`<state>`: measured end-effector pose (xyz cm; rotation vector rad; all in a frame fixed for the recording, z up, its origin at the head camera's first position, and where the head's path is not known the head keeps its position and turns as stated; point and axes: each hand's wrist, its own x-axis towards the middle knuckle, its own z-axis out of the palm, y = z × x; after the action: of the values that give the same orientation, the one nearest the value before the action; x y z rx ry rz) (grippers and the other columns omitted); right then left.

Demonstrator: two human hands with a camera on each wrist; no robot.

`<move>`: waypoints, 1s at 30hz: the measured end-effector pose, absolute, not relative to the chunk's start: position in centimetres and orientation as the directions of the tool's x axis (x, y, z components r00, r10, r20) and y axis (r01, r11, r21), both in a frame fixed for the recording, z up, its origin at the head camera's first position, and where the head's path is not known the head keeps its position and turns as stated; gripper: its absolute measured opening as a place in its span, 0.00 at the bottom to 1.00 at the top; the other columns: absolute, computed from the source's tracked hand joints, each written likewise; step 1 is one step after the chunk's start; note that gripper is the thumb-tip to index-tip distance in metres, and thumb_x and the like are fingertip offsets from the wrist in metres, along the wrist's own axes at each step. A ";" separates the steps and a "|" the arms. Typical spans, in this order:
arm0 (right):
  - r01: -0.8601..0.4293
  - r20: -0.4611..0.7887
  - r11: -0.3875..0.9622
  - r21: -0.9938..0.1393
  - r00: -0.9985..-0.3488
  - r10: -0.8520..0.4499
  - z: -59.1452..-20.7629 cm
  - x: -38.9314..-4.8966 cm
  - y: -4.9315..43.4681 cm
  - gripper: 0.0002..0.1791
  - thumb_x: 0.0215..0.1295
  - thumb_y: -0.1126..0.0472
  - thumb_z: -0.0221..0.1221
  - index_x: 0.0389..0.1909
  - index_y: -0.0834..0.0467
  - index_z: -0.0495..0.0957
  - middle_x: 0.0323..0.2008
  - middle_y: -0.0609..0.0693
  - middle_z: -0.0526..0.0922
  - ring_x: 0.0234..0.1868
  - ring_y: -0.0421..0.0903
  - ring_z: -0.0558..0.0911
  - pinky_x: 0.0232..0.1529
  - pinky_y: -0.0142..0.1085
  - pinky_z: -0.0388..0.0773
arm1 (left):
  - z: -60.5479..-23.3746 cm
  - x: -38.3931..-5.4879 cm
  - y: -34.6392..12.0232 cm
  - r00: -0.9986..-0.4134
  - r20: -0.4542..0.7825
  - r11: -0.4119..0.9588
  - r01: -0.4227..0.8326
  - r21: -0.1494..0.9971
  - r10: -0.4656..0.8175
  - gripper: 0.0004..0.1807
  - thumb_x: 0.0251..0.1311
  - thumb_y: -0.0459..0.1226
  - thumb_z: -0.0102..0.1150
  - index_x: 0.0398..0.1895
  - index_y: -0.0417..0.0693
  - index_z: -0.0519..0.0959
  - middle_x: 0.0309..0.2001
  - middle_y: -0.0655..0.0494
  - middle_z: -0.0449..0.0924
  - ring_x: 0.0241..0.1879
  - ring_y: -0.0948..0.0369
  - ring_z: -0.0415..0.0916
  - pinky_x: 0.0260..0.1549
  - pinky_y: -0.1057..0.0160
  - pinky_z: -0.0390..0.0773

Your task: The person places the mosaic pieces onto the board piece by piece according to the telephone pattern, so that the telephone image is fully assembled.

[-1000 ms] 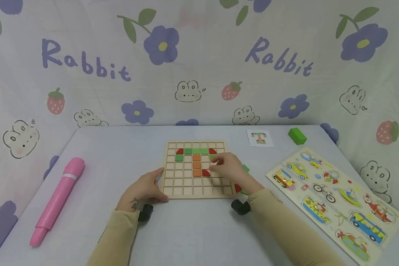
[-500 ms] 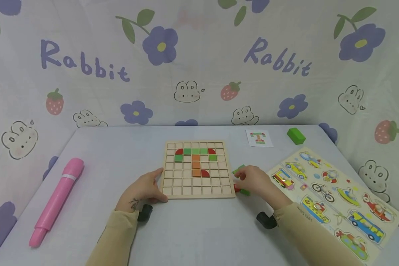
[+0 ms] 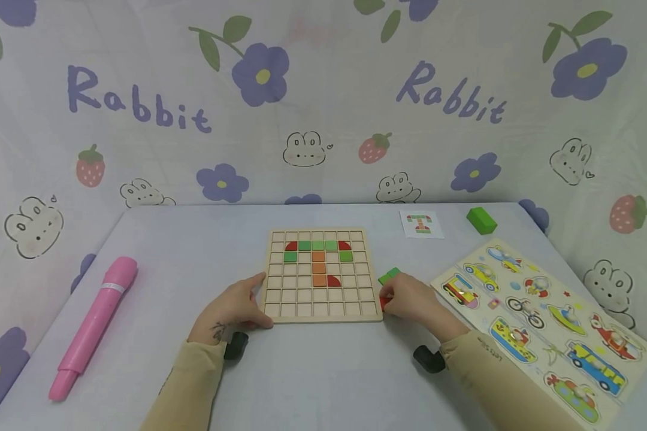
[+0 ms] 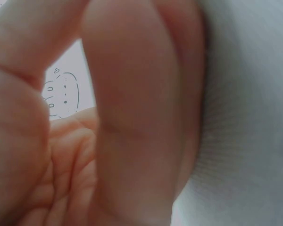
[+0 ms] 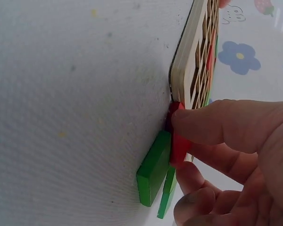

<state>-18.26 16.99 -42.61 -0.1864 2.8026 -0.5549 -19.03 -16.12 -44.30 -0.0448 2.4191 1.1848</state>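
Note:
A wooden grid board lies mid-table with red, green and orange tiles set in its cells; a red quarter-round tile sits low beside the orange column. My left hand rests against the board's left edge, thumb at the near corner and fingers farther up. Just beyond the right edge, my right hand pinches another red tile between thumb and fingertip, close to the board's corner. Loose green tiles lie by that hand; one green tile touches or nearly touches the red one.
A picture card and a green block lie at the back right. To the right is a vehicle puzzle board, near my right forearm. A pink tube-shaped object lies on the left. Printed cloth hangs behind the table.
My right hand has left the green tile at the board's right side and moved right to the loose tiles, where it now grips a red one. The left hand has stayed put.

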 end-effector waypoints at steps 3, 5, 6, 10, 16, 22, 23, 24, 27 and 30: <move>-0.063 -0.246 0.905 -0.420 -0.952 -0.180 -42.7 -18.2 17.1 0.04 0.47 0.66 0.62 0.26 0.57 0.79 0.27 0.48 0.76 0.29 0.45 0.71 0.27 0.35 0.67 | -44.3 -19.0 -16.1 -0.901 -0.403 0.630 -0.221 0.745 0.161 0.61 0.29 0.28 0.76 0.72 0.52 0.52 0.22 0.51 0.70 0.15 0.62 0.66 0.18 0.66 0.72; -0.057 -0.249 0.895 -0.442 -0.951 -0.184 -42.7 -18.3 17.2 0.04 0.47 0.66 0.63 0.22 0.56 0.77 0.24 0.48 0.75 0.27 0.45 0.71 0.25 0.34 0.66 | -44.3 -19.0 -16.1 -0.901 -0.404 0.627 -0.224 0.746 0.158 0.61 0.29 0.28 0.76 0.72 0.52 0.52 0.22 0.51 0.70 0.15 0.62 0.66 0.18 0.66 0.72; -0.053 -0.254 0.890 -0.453 -0.949 -0.186 -42.7 -18.3 17.3 0.05 0.47 0.66 0.63 0.21 0.56 0.76 0.23 0.48 0.75 0.26 0.45 0.71 0.24 0.34 0.65 | -44.3 -18.9 -16.1 -0.900 -0.406 0.625 -0.228 0.747 0.157 0.61 0.29 0.28 0.76 0.72 0.52 0.52 0.23 0.51 0.70 0.15 0.62 0.66 0.18 0.66 0.72; -0.053 -0.241 0.855 -0.517 -0.949 -0.205 -42.0 -18.6 17.2 0.05 0.46 0.67 0.62 0.23 0.57 0.74 0.23 0.49 0.73 0.25 0.45 0.71 0.23 0.34 0.65 | -44.2 -18.9 -16.0 -0.899 -0.410 0.623 -0.234 0.747 0.153 0.61 0.29 0.28 0.76 0.72 0.52 0.53 0.23 0.51 0.70 0.16 0.61 0.65 0.18 0.66 0.71; -0.103 -0.143 0.687 -0.719 -0.946 -0.292 -39.6 -19.5 15.7 0.16 0.56 0.66 0.58 0.47 0.60 0.78 0.30 0.53 0.76 0.27 0.45 0.69 0.24 0.33 0.66 | -44.1 -18.9 -15.9 -0.900 -0.409 0.623 -0.234 0.746 0.151 0.61 0.29 0.28 0.76 0.72 0.52 0.53 0.23 0.51 0.70 0.15 0.61 0.65 0.18 0.66 0.72; -0.109 -0.029 0.430 -0.896 -0.953 -0.302 -37.4 -20.5 12.4 0.09 0.58 0.65 0.60 0.40 0.62 0.81 0.35 0.54 0.81 0.32 0.44 0.77 0.34 0.37 0.77 | -44.0 -18.9 -16.0 -0.901 -0.406 0.621 -0.232 0.749 0.153 0.61 0.29 0.28 0.76 0.72 0.51 0.52 0.22 0.51 0.70 0.15 0.61 0.66 0.18 0.66 0.72; -0.118 -0.006 0.390 -0.913 -0.953 -0.303 -37.3 -20.8 11.8 0.08 0.57 0.66 0.61 0.38 0.63 0.81 0.35 0.53 0.81 0.33 0.43 0.78 0.36 0.37 0.78 | -44.1 -18.9 -16.0 -0.901 -0.405 0.621 -0.230 0.749 0.154 0.61 0.29 0.28 0.76 0.72 0.51 0.52 0.22 0.51 0.70 0.15 0.61 0.66 0.18 0.66 0.72; -0.132 0.016 0.357 -0.925 -0.951 -0.309 -37.3 -21.1 11.3 0.07 0.57 0.67 0.61 0.36 0.65 0.80 0.34 0.53 0.81 0.33 0.43 0.78 0.37 0.37 0.78 | -44.1 -19.0 -16.0 -0.902 -0.403 0.623 -0.227 0.749 0.156 0.61 0.29 0.28 0.76 0.72 0.51 0.52 0.22 0.51 0.70 0.15 0.62 0.65 0.18 0.66 0.71; -0.141 0.040 0.301 -0.943 -0.947 -0.319 -37.3 -21.8 9.8 0.08 0.57 0.69 0.60 0.39 0.64 0.78 0.30 0.53 0.78 0.28 0.44 0.78 0.30 0.34 0.77 | -44.1 -19.0 -16.1 -0.901 -0.403 0.631 -0.218 0.744 0.163 0.61 0.29 0.28 0.76 0.72 0.51 0.52 0.22 0.51 0.70 0.15 0.62 0.66 0.18 0.66 0.71; -0.124 0.020 0.284 -0.951 -0.939 -0.345 -37.1 -22.2 8.6 0.14 0.60 0.69 0.56 0.48 0.61 0.77 0.31 0.56 0.77 0.27 0.49 0.78 0.28 0.34 0.78 | -44.0 -19.0 -16.1 -0.900 -0.400 0.646 -0.203 0.736 0.173 0.61 0.30 0.29 0.76 0.72 0.50 0.51 0.22 0.51 0.70 0.15 0.62 0.66 0.18 0.66 0.71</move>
<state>-22.23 8.63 -37.09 -0.4370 2.3587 -1.7197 -19.02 -16.08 -44.02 -0.0228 2.4273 1.1616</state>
